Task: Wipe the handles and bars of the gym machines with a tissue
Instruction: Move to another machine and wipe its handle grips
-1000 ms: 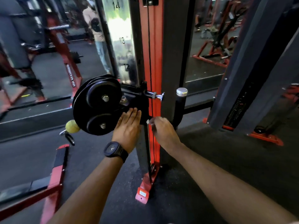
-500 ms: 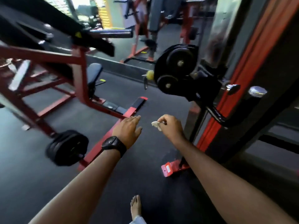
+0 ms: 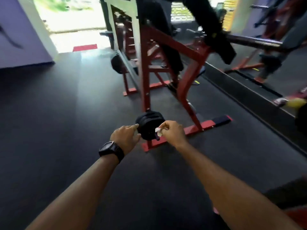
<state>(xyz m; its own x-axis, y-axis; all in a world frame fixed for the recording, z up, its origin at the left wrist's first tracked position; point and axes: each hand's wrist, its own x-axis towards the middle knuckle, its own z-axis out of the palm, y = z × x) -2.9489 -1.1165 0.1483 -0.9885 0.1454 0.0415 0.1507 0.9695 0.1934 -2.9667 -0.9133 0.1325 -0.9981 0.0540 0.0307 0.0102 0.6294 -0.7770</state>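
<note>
The right hand [image 3: 172, 132] pinched a small crumpled tissue [image 3: 158, 131] between thumb and fingers, in the air just before the black weight plates [image 3: 148, 122] on the red machine [image 3: 144, 77]. The left hand [image 3: 127, 136] hovered beside it, fingers loosely straight, holding nothing. The tissue seemed light, soft and tearable, best kept bunched; no container showed.

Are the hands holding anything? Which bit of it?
The right hand pinches a small white tissue by its top end in its fingers. The left hand holds nothing.
</note>
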